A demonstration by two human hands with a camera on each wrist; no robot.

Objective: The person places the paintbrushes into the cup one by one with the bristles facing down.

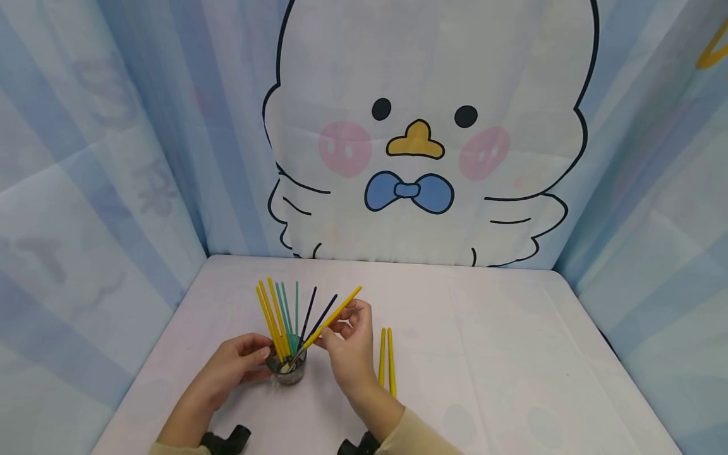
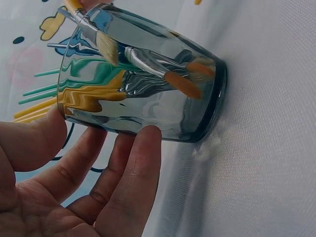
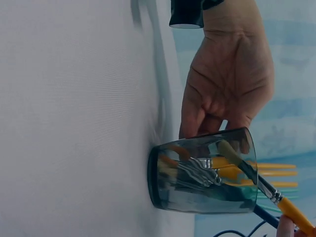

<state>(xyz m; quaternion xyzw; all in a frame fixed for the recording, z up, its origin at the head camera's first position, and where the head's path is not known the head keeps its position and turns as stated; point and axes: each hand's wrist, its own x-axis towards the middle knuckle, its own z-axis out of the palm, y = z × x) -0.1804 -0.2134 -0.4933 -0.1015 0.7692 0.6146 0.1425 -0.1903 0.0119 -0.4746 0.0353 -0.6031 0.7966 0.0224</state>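
Observation:
A clear drinking glass (image 1: 290,378) stands on the table with several paintbrushes in it: yellow handles (image 1: 275,330), green handles (image 1: 296,309) and dark blue handles (image 1: 308,316). My left hand (image 1: 236,363) holds the glass from its left side, thumb near the rim and fingertips against the wall. With thumb and fingers my right hand (image 1: 351,347) pinches a yellow-handled paintbrush (image 1: 337,314), tilted, handle up to the right. Its pale bristles (image 2: 107,48) are at the glass mouth in the left wrist view. Orange-brown bristles (image 2: 182,85) show near the bottom of the glass.
Two yellow handles (image 1: 390,357) lie side by side on the white tablecloth (image 1: 483,354), right of my right hand; my wrist hides their near ends. Behind the table hangs a cloth with a cartoon bird (image 1: 421,234); blue-striped curtains (image 1: 114,189) flank both sides.

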